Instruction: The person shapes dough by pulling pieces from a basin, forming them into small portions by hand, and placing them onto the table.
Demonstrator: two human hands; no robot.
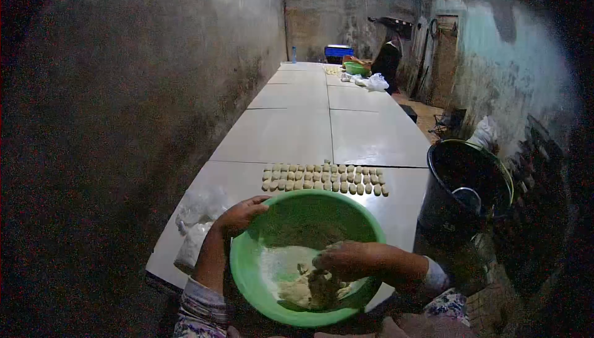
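Observation:
A large green basin (255, 288) sits tilted toward me at the near end of the table, with loose white flour (278, 260) and lumpy wet dough (318, 288) inside. My left hand (242, 214) grips its upper left rim. Inside the basin, my right hand (345, 260) is closed in the dough, its fingertips partly hidden by the mix. Just beyond the basin, rows of small pale dough pieces (325, 178) lie on the table.
A long white-tiled table (272, 134) runs along the left wall. Clear plastic bags (197, 242) lie left of the basin. A black bucket (433, 199) stands at the right edge. Far off are a person (387, 59), another green basin (357, 68) and a blue crate (339, 52).

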